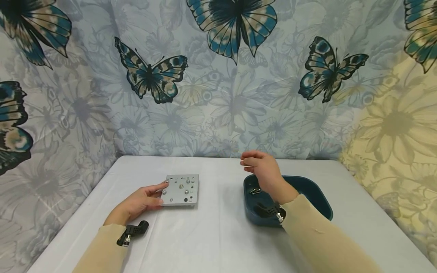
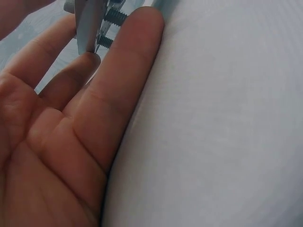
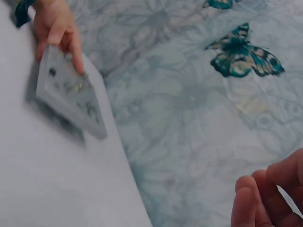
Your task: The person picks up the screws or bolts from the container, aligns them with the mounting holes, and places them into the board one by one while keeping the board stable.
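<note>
A square grey metal plate [image 1: 181, 189] with several holes and screws in it lies on the white table. My left hand [image 1: 143, 199] pinches its left edge, thumb on top and fingers under it. In the left wrist view the plate's edge [image 2: 87, 23] sits between the fingers [image 2: 128, 71], with screw threads [image 2: 113, 19] sticking out below. The right wrist view shows the plate [image 3: 66, 90] tilted in the left hand [image 3: 54, 26]. My right hand [image 1: 259, 167] hovers over the far left corner of a dark teal tray [image 1: 307, 189], fingers curled together [image 3: 270, 198]. Anything between them is hidden.
A few dark screws [image 1: 255, 190] lie in the tray's left part. The white table [image 1: 218, 235] runs back to a butterfly-patterned cloth wall [image 1: 218, 94] that also closes both sides. Black camera mounts sit on both wrists [image 1: 133, 232].
</note>
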### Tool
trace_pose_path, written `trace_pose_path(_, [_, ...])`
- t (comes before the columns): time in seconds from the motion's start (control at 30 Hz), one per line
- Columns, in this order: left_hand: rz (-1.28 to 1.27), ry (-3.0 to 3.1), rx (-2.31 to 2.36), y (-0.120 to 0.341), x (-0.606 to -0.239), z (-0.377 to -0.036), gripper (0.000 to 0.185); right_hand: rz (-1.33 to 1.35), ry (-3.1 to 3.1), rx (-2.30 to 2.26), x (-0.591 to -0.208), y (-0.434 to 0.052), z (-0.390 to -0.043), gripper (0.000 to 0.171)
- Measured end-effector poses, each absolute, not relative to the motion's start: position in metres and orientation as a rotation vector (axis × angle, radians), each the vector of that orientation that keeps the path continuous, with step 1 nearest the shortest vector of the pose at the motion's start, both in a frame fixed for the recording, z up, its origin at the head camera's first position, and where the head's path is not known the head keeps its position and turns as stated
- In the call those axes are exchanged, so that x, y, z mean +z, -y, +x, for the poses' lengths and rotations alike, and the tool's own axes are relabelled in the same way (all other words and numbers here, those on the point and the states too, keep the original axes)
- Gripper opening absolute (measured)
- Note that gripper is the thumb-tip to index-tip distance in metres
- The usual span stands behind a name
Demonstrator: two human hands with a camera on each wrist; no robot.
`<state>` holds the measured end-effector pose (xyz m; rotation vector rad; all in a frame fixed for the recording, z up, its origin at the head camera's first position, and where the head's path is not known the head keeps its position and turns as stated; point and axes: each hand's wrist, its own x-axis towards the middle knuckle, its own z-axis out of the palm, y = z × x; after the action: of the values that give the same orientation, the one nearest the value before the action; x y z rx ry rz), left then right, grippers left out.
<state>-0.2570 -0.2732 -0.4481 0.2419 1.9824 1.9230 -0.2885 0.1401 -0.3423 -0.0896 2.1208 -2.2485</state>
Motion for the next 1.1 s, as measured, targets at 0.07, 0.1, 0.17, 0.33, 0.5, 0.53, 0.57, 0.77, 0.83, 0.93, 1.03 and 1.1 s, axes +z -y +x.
trace_pose_path(0.07, [0.242,-1.981,1.921,0.273,-0.449,-0.257,0.080,-0.095,-2.203,-2.192,-0.345,-0.157,-0.282,0.032])
trace_pose_path(0.1, [0.244,-1.980,1.921,0.273,-0.449,-0.256,0.079,-0.092,-2.243,-2.158,-0.347,-0.164,-0.279,0.032])
trace_pose_path(0.17, [0.253,-1.982,1.918,0.274,-0.449,-0.255,0.079,-0.070,-2.296,-2.102,-0.352,-0.176,-0.274,0.033])
trace_pose_path(0.33, [0.256,-1.983,1.913,0.275,-0.448,-0.252,0.079,0.017,-2.356,-1.973,-0.365,-0.194,-0.264,0.036])
trace_pose_path(0.5, [0.256,-1.989,1.902,0.273,-0.448,-0.252,0.079,0.005,-2.412,-1.783,-0.380,-0.204,-0.263,0.040])
trace_pose_path(0.53, [0.256,-1.992,1.903,0.273,-0.448,-0.252,0.079,-0.004,-2.422,-1.746,-0.382,-0.205,-0.263,0.040])
trace_pose_path(0.57, [0.255,-1.997,1.903,0.273,-0.448,-0.253,0.079,-0.019,-2.429,-1.711,-0.385,-0.206,-0.264,0.041])
trace_pose_path(0.77, [0.257,-2.015,1.907,0.272,-0.448,-0.255,0.079,-0.102,-2.456,-1.526,-0.397,-0.209,-0.268,0.044])
trace_pose_path(0.83, [0.264,-2.010,1.908,0.272,-0.449,-0.255,0.079,-0.118,-2.472,-1.471,-0.400,-0.210,-0.269,0.046])
trace_pose_path(0.93, [0.272,-1.998,1.911,0.272,-0.450,-0.256,0.079,-0.124,-2.488,-1.422,-0.403,-0.211,-0.270,0.046])
trace_pose_path(1.03, [0.274,-2.005,1.911,0.271,-0.450,-0.257,0.079,-0.161,-2.539,-1.355,-0.405,-0.210,-0.271,0.046])
trace_pose_path(1.1, [0.274,-2.015,1.906,0.271,-0.450,-0.257,0.079,-0.220,-2.594,-1.280,-0.406,-0.210,-0.273,0.046])
